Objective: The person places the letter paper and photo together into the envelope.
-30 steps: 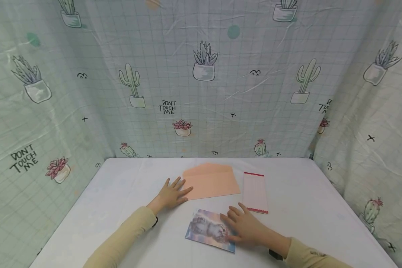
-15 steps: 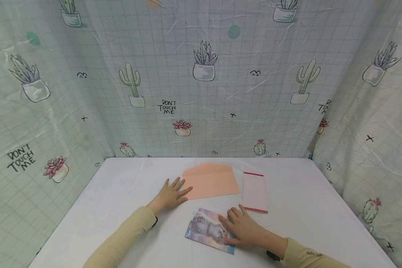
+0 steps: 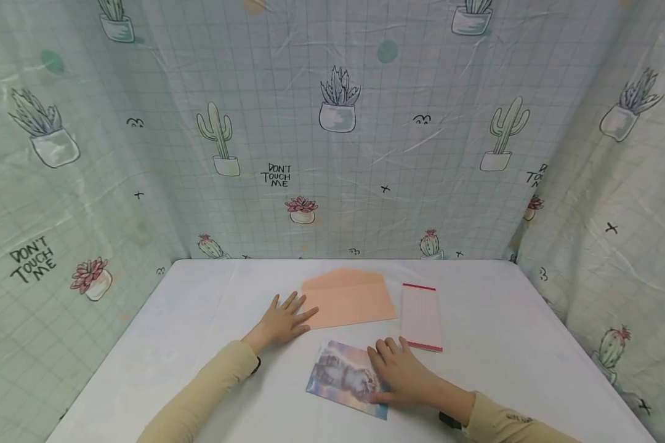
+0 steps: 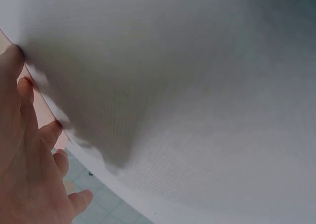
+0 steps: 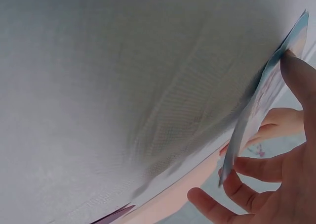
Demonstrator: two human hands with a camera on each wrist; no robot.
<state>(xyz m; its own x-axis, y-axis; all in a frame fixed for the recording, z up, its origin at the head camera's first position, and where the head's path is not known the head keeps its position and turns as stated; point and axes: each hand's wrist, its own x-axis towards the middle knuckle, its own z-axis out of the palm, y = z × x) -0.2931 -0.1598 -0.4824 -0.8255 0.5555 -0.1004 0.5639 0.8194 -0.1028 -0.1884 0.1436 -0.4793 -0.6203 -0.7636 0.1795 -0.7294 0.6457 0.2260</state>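
Observation:
A peach envelope (image 3: 354, 304) lies at the middle of the table with its flap spread away from the person. My left hand (image 3: 281, 321) rests with spread fingers along the envelope's left edge, its fingertips just over the paper. Nearer the person is a greeting card (image 3: 340, 376) printed with grey fluffy shapes on a pink and blue ground. My right hand (image 3: 407, 375) holds this card across its right end, thumb at the near edge and curled fingers at the far edge. In the right wrist view the card's edge (image 5: 266, 75) shows side-on between thumb and fingers.
A pale lined rectangle (image 3: 421, 317) with red bands at both ends lies right of the envelope, beyond the right hand. White cloth covers the table (image 3: 493, 320). A cactus-print curtain (image 3: 343, 160) closes off the back and both sides.
My right index finger has drawn back from the card's face to its far edge, and the thumb has shifted slightly left along the near edge. The left hand stays still on the envelope.

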